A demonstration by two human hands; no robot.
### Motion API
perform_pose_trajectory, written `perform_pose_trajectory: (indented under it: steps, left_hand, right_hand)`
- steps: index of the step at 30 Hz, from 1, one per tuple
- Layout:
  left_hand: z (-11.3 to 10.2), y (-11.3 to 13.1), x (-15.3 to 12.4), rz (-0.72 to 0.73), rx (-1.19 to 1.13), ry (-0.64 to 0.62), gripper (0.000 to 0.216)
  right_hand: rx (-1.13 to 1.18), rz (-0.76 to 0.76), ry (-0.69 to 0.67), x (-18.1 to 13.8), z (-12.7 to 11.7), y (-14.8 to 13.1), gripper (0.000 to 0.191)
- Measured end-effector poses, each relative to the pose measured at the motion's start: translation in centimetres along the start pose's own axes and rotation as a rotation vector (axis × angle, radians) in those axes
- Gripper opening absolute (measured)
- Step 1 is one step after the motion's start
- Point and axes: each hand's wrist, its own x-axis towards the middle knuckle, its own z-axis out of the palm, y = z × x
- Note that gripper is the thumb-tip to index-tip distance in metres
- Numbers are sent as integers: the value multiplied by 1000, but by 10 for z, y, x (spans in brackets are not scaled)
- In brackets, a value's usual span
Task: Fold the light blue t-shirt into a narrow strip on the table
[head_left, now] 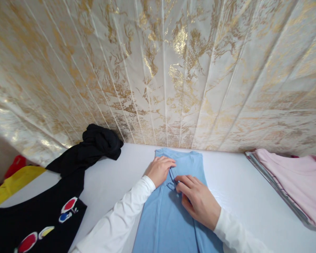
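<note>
A light blue garment (171, 211) lies lengthwise on the white table in front of me, its far end near the curtain. Fingers together, my left hand (160, 169) rests flat on the cloth's upper left part, next to a thin blue drawstring (171, 173). My right hand (197, 200) hovers low over the middle of the garment, with thumb and fingers curled in a pinch on the drawstring. A small loop of the string shows between the two hands. The right fingertips partly hide where the string is gripped.
Left of me lie a black garment with printed sunglasses (42, 218), a bunched black cloth (100, 144), and yellow cloth (18, 182). A stack of folded clothes with a pink shirt (292, 186) on top sits at right. Behind the white table (231, 182) hangs a gold-patterned curtain (158, 70).
</note>
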Motion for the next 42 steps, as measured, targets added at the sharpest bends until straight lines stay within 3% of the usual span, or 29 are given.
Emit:
perform_pose_trajectory:
  steps: [4, 7, 14, 17, 21, 25, 28, 32, 37, 42]
  left_hand:
    - [-2, 8, 0, -15, 22, -7, 27]
    - [-1, 18, -1, -6, 26, -18, 31]
    - [8, 30, -6, 31, 66, -253, 57]
    - [9, 35, -6, 24, 67, -265, 53]
    - [12, 47, -4, 83, 50, -268, 51]
    - [18, 55, -7, 82, 113, -280, 54]
    - [22, 62, -10, 94, 136, -263, 54]
    - [21, 74, -11, 71, 112, -252, 46]
    - [6, 69, -14, -49, 72, -197, 33]
    - [6, 53, -26, -191, 125, -137, 52]
  right_hand:
    - [68, 97, 89, -3, 1, 21, 40]
    - [-37, 171, 144, -5, 3, 49, 40]
    - [-353, 350, 15, -12, 14, 88, 59]
    - [-371, 337, 12, -13, 12, 92, 59]
    - [-322, 208, 23, -5, 9, 104, 49]
    - [-330, 285, -8, 5, 12, 116, 51]
    - [-337, 309, -12, 11, 11, 111, 51]
    - [-216, 149, -48, 31, 2, 82, 47]
    - [-113, 187, -151, 91, 2, 53, 27]
    - [-144, 277, -248, 156, 24, 56, 21]
